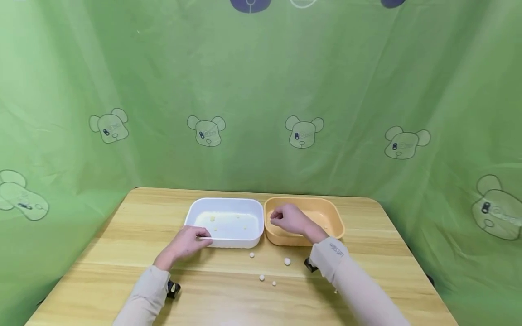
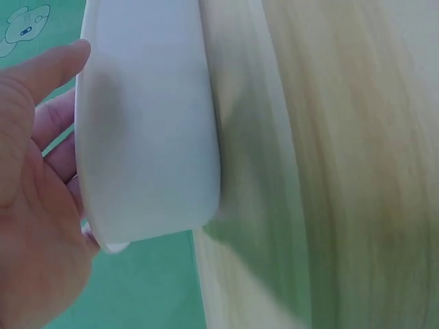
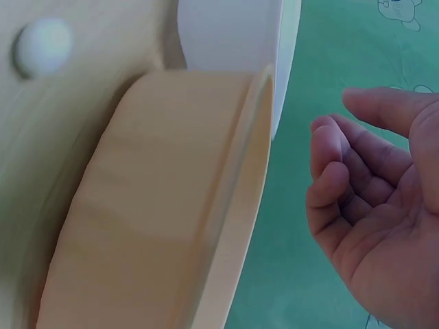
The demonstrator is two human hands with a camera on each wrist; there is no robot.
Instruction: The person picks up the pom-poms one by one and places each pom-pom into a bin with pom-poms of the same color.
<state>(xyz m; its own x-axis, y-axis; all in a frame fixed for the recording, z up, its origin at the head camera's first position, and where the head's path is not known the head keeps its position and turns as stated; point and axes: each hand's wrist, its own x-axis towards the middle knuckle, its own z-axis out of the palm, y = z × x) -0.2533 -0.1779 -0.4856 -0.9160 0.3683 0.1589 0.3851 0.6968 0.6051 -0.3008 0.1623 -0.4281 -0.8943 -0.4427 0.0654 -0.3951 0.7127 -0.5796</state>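
My left hand (image 1: 189, 243) grips the near left rim of a white plastic basin (image 1: 238, 243), thumb on the outside and fingers over the rim in the left wrist view. Several small yellowish pieces lie scattered on the basin's floor. Above the left part of an orange basin (image 1: 285, 238) is my right hand (image 1: 292, 219), its fingers curled and its thumb apart from them. No object shows between those fingers in the right wrist view. A tiny pale piece (image 1: 325, 227) lies inside the orange basin.
Several small white balls of differing size lie in front of the basins, the largest (image 1: 287, 261) near the orange one. The two basins stand side by side on a wooden table (image 1: 220, 299). A green printed curtain (image 1: 253, 167) hangs behind and at both sides.
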